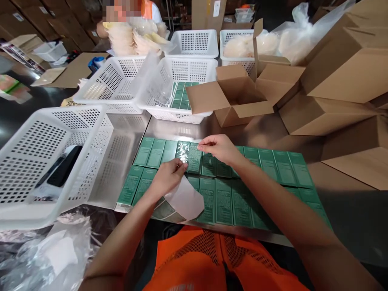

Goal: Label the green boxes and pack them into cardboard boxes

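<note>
Green boxes (223, 200) lie side by side in two rows on the metal table under my hands. Between the fingers of my left hand (168, 176) is a curling sheet of labels (186, 197), its white side up and greenish-grey rectangles showing along the lower edge. A shiny box (182, 151) in the back row reflects light just beyond these fingers. My right hand (220, 147) hovers over the back row in a pinch, thumb against forefinger. Whatever is in that pinch is too small or too clear to make out.
A white basket (184, 115) behind the rows contains more green boxes. Another white basket (57, 161), at left, has a dark object (64, 165) inside. Open cardboard boxes (242, 91) crowd the right. Clear plastic (39, 258) lies lower left. A person in orange (147, 9) is across the table.
</note>
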The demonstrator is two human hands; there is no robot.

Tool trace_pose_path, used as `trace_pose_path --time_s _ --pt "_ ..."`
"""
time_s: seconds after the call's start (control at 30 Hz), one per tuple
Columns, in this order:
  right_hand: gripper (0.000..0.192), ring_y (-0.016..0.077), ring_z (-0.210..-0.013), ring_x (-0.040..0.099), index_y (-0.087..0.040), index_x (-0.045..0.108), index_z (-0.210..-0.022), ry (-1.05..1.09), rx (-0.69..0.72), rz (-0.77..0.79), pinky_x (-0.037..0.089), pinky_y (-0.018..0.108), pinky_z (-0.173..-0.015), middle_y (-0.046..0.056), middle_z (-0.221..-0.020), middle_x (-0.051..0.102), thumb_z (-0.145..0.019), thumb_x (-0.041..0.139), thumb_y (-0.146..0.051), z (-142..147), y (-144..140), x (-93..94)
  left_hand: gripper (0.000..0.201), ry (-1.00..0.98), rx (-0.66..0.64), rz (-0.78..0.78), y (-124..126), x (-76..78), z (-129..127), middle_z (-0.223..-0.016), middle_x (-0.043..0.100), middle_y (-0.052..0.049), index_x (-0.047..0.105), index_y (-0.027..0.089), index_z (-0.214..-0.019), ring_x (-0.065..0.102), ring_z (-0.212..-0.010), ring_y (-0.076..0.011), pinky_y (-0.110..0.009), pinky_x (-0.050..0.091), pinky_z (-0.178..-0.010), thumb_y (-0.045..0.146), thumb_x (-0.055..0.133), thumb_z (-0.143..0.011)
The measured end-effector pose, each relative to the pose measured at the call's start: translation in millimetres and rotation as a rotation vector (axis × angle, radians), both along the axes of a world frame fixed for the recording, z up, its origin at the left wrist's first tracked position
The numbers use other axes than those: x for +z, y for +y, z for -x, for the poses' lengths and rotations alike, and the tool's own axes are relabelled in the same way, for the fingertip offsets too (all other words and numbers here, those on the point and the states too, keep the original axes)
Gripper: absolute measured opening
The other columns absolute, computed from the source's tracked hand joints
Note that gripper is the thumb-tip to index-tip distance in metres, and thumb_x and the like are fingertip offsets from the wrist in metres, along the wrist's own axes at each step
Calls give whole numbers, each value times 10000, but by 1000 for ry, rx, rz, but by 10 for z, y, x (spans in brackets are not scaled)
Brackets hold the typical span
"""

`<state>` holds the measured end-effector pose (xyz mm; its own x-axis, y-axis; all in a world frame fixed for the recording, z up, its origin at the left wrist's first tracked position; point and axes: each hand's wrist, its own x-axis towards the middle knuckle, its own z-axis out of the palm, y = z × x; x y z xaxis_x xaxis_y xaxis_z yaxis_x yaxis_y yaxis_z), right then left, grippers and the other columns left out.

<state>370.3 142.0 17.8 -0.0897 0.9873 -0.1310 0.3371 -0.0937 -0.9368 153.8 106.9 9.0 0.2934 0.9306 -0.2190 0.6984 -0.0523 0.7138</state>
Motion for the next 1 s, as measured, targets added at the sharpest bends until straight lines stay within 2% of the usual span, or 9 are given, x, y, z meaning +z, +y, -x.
trace_pose_path --time_s 0.13,0.33,0.5,0.8,0.87,0.93,1.0 --pt "116 159 -664 621 -184 768 -763 -150 -31 -37 435 280 -630 14 -690 713 -755 777 -300 13 -1 -134 282 184 -55 -23 31 -43 -97 -580 566 5 556 219 -675 540 -600 -175 -276 320 -589 314 504 -936" --pt "54 170 -698 658 -210 764 -742 -285 -35 -50 457 283 -679 11 -726 739 -785 774 -242 39 -4 -242 251 332 -78 -18 2 -90 -191 -732 692 -80 648 198 -800 639 -753 -242 -310 338 -646 301 485 -961" --pt "66 171 -704 652 -217 766 -767 -347 -24 -83 442 288 -689 6 -738 743 -817 761 -259 52 -2 -306 271 488 -103 -42 -30 -109 -244 -826 742 -116 673 189 -890 684 -801 -266 -313 357 -640 324 457 -982" --pt "103 177 -725 624 -216 736 -778 -377 -16 -135 427 314 -700 8 -774 723 -866 719 -266 82 -49 -384 279 567 -105 -34 -38 -76 -303 -817 744 -113 673 196 -907 693 -774 -277 -320 361 -609 339 445 -982" --pt "107 189 -763 615 -214 710 -768 -409 -50 -172 446 325 -732 26 -834 691 -863 714 -264 101 -82 -417 280 588 -105 -30 -38 -64 -327 -827 745 -116 677 194 -928 697 -772 -276 -318 365 -606 336 441 -980" --pt "80 192 -786 600 -207 680 -827 -446 -114 -210 470 338 -754 56 -982 635 -835 734 -265 116 -108 -443 280 607 -97 -35 -41 -57 -351 -831 745 -126 679 189 -948 700 -766 -283 -323 364 -599 338 444 -975" --pt "227 183 -753 585 -196 633 -971 -482 -181 -211 489 357 -744 83 -1115 561 -803 760 -278 126 -112 -449 281 611 -87 -39 -49 -53 -365 -821 743 -137 682 189 -935 700 -756 -293 -330 355 -590 348 452 -970"
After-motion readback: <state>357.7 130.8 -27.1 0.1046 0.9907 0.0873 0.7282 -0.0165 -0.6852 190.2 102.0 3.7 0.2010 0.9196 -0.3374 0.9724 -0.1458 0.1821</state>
